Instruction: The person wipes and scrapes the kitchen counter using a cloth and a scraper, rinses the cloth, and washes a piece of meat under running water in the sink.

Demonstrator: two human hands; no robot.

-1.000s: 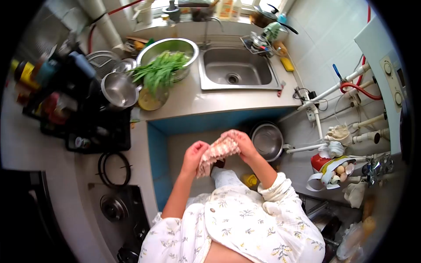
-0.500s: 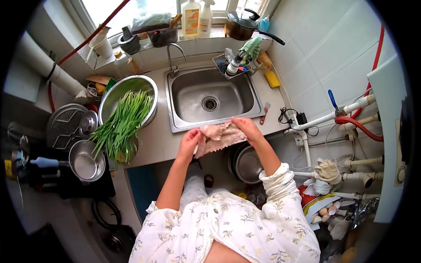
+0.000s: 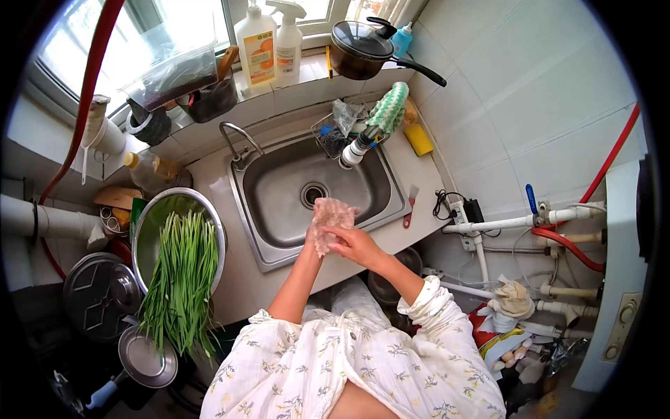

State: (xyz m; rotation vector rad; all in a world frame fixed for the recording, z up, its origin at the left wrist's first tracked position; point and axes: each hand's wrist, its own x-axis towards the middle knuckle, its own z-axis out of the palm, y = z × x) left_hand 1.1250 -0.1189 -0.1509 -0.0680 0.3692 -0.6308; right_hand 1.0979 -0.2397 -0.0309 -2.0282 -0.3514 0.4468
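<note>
A crumpled pink cloth [image 3: 333, 218] is held up in front of the sink's near edge. My left hand [image 3: 311, 237] is mostly covered by the cloth, which drapes over its fingers. From the right, my right hand [image 3: 354, 246] reaches across with its fingers bent against the cloth's lower side. Both hands are close together, above the near rim of the steel sink [image 3: 279, 202]. Beside the sink on the left, a steel bowl [image 3: 143, 237] holds a bunch of long green chives [image 3: 185, 272] that hang over its near side.
A faucet [image 3: 241, 143] rises behind the sink. A wire caddy [image 3: 328, 143] with a brush stands at its back right corner, near a yellow sponge [image 3: 419, 140]. A red-handled brush [image 3: 410, 208] lies on the right counter. A lidded pan [image 3: 359, 52] and bottles line the sill.
The cloth was stretched between both hands; now it is bunched over my left hand, with my right hand moved in against it. The view has shifted and turned.
</note>
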